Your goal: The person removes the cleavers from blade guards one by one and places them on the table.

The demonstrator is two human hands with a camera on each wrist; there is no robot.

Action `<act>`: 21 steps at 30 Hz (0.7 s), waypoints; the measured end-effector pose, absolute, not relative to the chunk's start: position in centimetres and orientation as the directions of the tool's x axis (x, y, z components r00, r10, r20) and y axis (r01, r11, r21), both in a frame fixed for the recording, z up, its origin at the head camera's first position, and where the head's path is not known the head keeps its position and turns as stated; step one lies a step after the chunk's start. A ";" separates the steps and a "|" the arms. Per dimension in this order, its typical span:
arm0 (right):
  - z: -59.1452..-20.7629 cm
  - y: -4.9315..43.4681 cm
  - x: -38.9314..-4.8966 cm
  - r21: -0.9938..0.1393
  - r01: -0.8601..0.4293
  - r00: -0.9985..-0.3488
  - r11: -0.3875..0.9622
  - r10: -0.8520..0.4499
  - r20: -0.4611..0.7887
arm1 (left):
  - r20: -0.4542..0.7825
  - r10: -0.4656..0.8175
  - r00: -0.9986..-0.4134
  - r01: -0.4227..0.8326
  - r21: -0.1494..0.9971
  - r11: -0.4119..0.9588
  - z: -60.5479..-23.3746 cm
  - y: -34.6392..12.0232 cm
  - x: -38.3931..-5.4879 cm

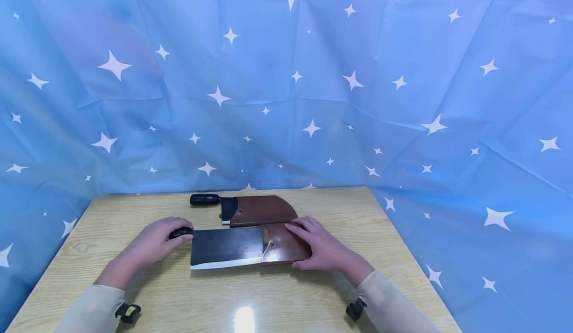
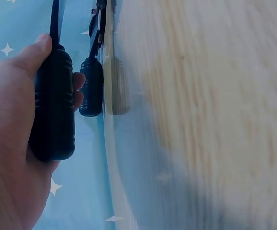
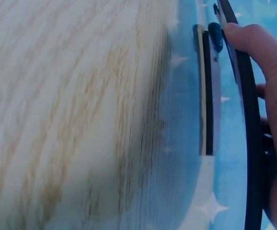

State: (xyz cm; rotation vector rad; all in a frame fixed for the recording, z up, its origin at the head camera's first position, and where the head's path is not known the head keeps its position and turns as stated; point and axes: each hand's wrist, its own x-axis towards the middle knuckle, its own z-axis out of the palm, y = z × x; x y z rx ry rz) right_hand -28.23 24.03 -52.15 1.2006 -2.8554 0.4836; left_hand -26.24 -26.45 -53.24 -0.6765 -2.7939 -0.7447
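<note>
Dark metal, broad and rectangular, stretches crosswise before you: it's the black-handled cleaver (image 1: 227,246), handle left, blade pointing right, bright cutting edge towards you, long axis slanting slightly away at the right. Your left hand (image 1: 154,241) has a closed hold on the ribbed black handle (image 2: 53,110), thumb one side, fingers the other. Over on the other side, your right hand (image 1: 324,248) grips the brown leather sheath (image 1: 285,247), its mouth facing left and meeting the blade's right end; how deep the blade sits is hidden. Both are lifted clear of the pale wood-grain table (image 1: 188,303)! Just beyond, roughly parallel, lies the second black-handled cleaver (image 1: 204,200), pointing right too, most of its blade inside another brown leather sheath (image 1: 264,209).
</note>
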 end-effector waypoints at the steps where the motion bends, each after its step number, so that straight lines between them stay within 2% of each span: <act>1: -52.2 24.1 -28.3 -0.276 -0.698 -0.708 0.661 -0.696 0.122 | 0.273 0.384 -0.882 0.469 0.431 0.771 -53.2 -26.5 -26.2; 21: -52.6 26.3 -28.7 -0.320 -0.675 -0.721 0.665 -0.686 0.095 | 0.222 0.377 -0.899 0.437 0.445 0.781 -53.6 -28.5 -26.3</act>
